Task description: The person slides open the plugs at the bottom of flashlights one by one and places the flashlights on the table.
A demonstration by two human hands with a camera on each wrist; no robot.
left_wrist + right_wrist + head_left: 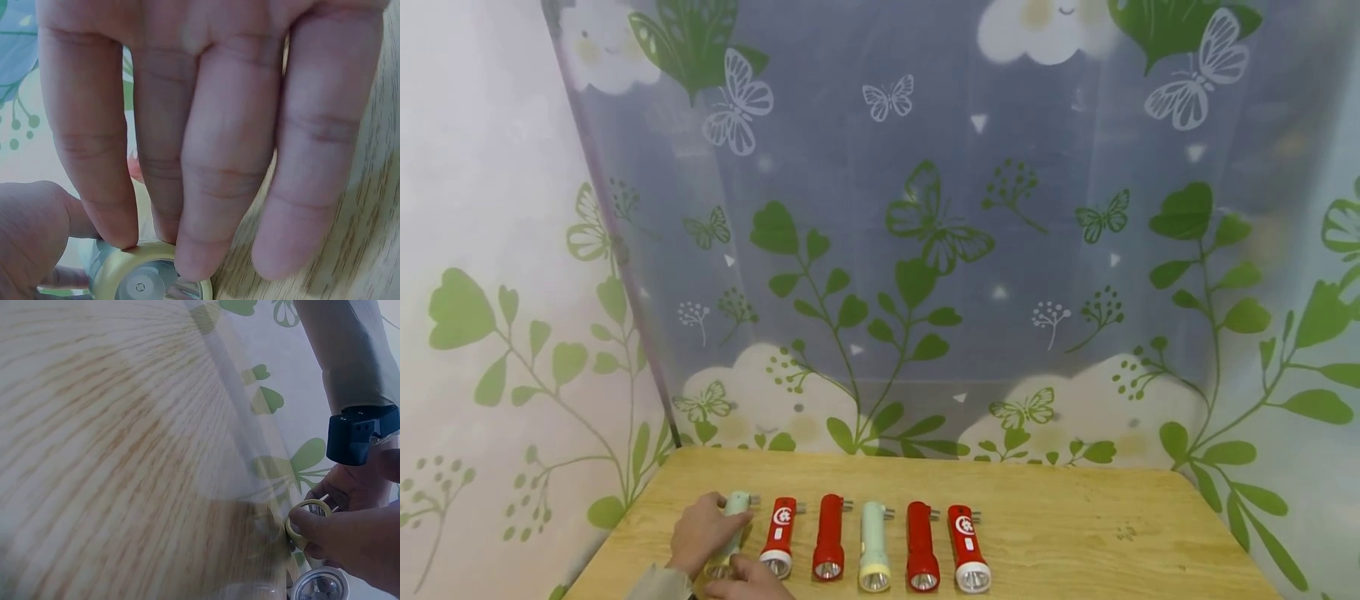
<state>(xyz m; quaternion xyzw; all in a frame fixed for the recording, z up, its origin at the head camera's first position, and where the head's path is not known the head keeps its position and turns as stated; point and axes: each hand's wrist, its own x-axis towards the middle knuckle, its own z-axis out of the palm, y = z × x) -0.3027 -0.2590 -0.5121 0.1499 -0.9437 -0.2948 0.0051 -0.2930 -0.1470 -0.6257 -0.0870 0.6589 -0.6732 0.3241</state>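
At the left end of the row in the head view lies a mint-green flashlight (739,502) with a pale yellow rim. My left hand (702,532) grips its body, thumb across the top. Close below, my right hand (751,582) pinches the lens end. In the right wrist view, a right-hand finger overlaps the yellow rim (292,532), with the left hand (356,487) behind it. Extended fingers (228,156) fill much of the left wrist view, some tips at the flashlight's rim (112,275). A red flashlight (779,533) with a white rim lies just right of my hands.
Further right in the row are a red flashlight (830,533), a mint one (873,542), another red one (920,542) and a red one with a white rim (967,542). Metal prongs stick out near their tops. A patterned curtain (925,333) hangs behind the wooden table (1090,533).
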